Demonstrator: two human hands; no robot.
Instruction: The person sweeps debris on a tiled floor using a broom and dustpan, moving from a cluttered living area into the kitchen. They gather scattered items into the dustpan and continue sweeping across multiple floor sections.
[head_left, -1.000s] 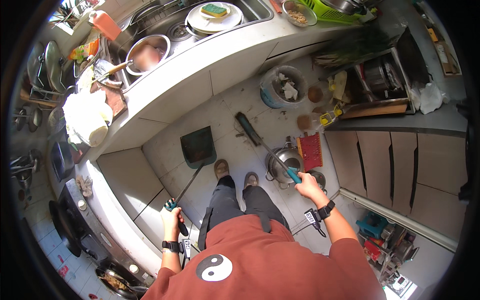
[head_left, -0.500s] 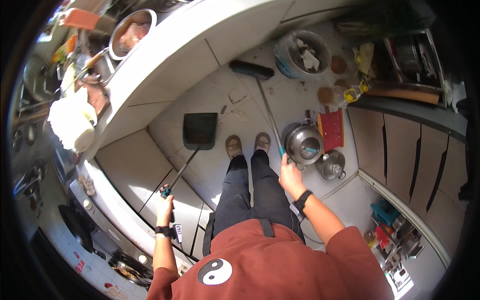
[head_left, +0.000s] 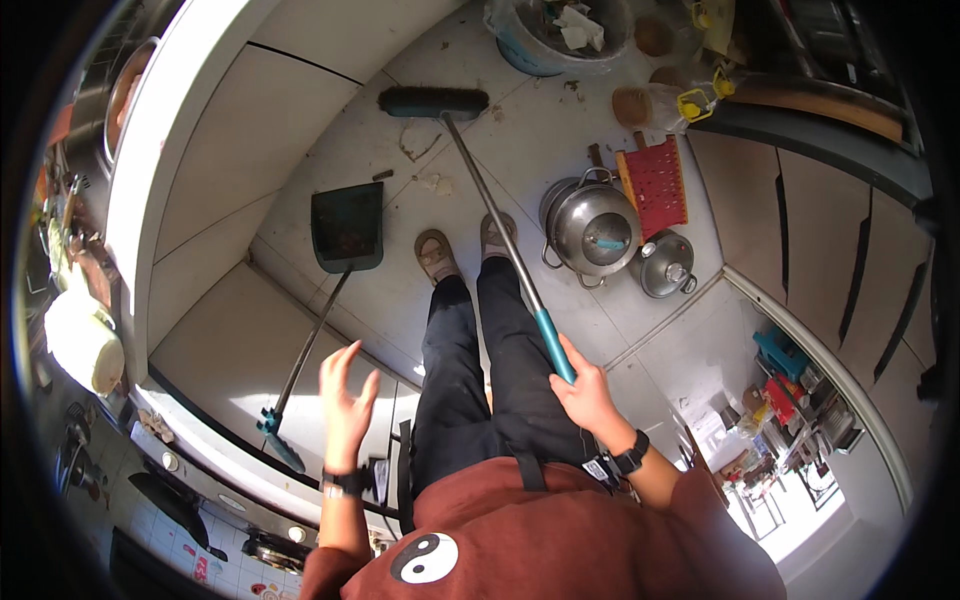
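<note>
My right hand [head_left: 585,393] is closed round the teal grip of a broom [head_left: 490,200]. The broom's dark bristle head rests on the tiled floor ahead of my feet. My left hand [head_left: 347,395] is held up with its fingers spread and nothing in it. Left of that hand a long-handled dustpan [head_left: 347,226] stands with its dark green pan on the floor; its handle slants against or close to the cabinet front. Bits of litter [head_left: 432,184] and a short dark piece [head_left: 382,175] lie on the floor between pan and broom.
A lined waste bin [head_left: 525,55] stands beyond the broom. To the right are a steel pot [head_left: 595,230], a smaller lidded pot [head_left: 666,264], a red rack [head_left: 655,185] and oil bottles [head_left: 700,101]. Cabinets [head_left: 250,130] curve along the left under a counter.
My left hand has let go of the dustpan handle and opened. The broom head has shifted left relative to my feet, and my right hand sits lower and nearer my body. The view has turned.
</note>
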